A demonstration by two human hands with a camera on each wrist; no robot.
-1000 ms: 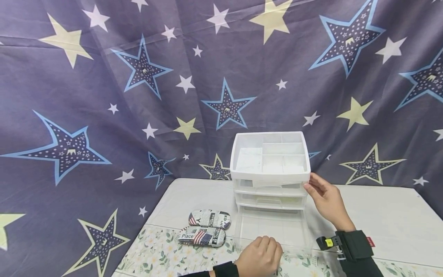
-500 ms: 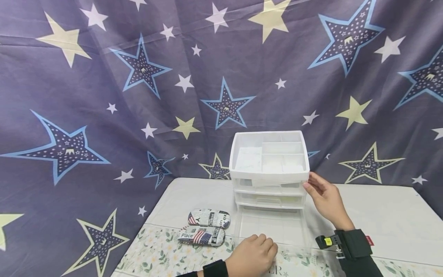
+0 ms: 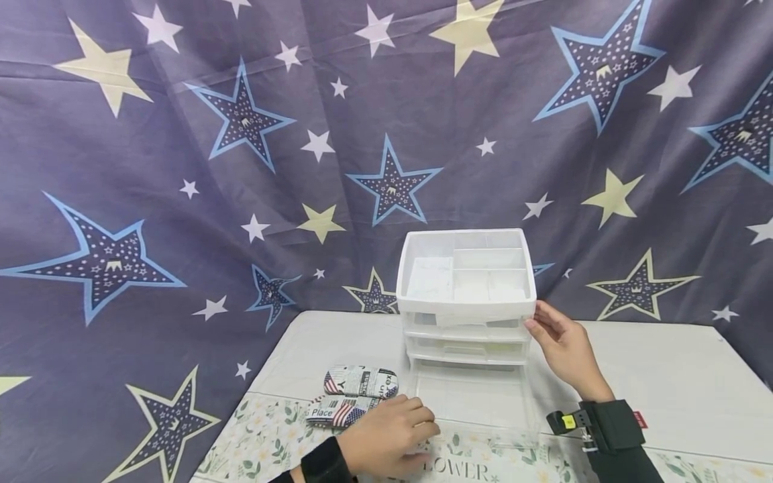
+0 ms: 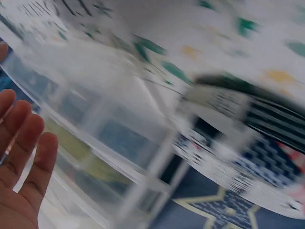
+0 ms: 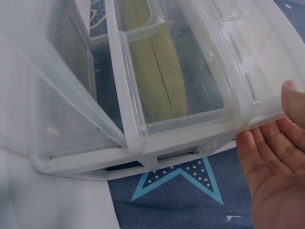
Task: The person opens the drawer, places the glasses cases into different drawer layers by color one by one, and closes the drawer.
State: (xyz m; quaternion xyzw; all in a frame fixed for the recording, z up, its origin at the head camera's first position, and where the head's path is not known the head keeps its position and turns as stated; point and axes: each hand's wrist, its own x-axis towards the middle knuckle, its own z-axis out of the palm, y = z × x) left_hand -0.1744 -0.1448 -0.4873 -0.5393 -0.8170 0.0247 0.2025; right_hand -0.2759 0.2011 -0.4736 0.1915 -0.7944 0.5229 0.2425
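Observation:
A white plastic drawer unit [image 3: 466,310] with clear drawers stands at the table's back. Its bottom drawer [image 3: 474,396] is pulled forward, with no contents visible. My right hand [image 3: 564,345] holds the unit's upper right side, the thumb toward its front and the fingers along the side. To the left lie two rounded newspaper-print pieces with flag patterns, one farther [image 3: 361,381] and one nearer [image 3: 335,410]; their kind is unclear. My left hand [image 3: 389,436], fingers loose and holding nothing, is in front of the nearer piece and hides its right end. Whether they touch cannot be told.
A divided tray [image 3: 425,278] forms the unit's top. An olive cloth-like item [image 5: 155,67] sits inside a middle drawer. The white table [image 3: 658,382] has a floral cover strip [image 3: 266,429] along its front, and a starry curtain [image 3: 302,235] hangs behind.
My left hand has moved left, from in front of the bottom drawer to the nearer newspaper-print piece, and its fingers have loosened. The right hand stays at the unit's side.

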